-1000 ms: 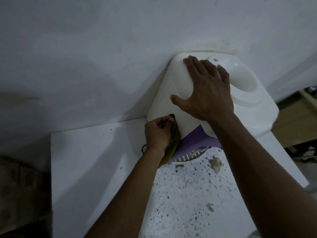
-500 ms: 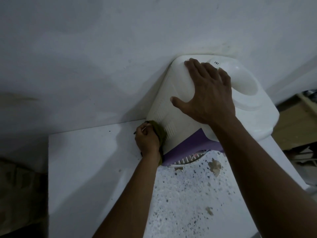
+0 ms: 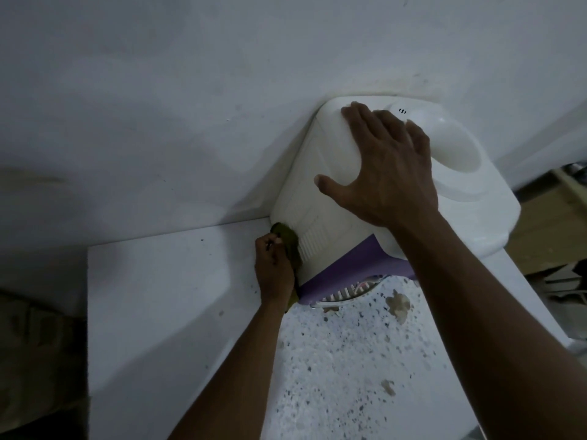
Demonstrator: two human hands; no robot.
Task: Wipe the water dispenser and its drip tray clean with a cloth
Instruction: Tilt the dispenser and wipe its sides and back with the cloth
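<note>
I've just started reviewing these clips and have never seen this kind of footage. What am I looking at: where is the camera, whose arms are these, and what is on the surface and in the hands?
There is no machine here. A person wears one wide-angle camera on the head, and it looks down at their own two arms. The white box against the wall is a water dispenser, seen from above. It has a purple front panel and a slotted drip tray at its foot. The right hand lies flat, fingers spread, on the dispenser's top. The left hand grips an olive-green cloth pressed against the dispenser's side near its base. The dispenser stands on a speckled countertop, with a few brownish scraps near the tray.
</note>
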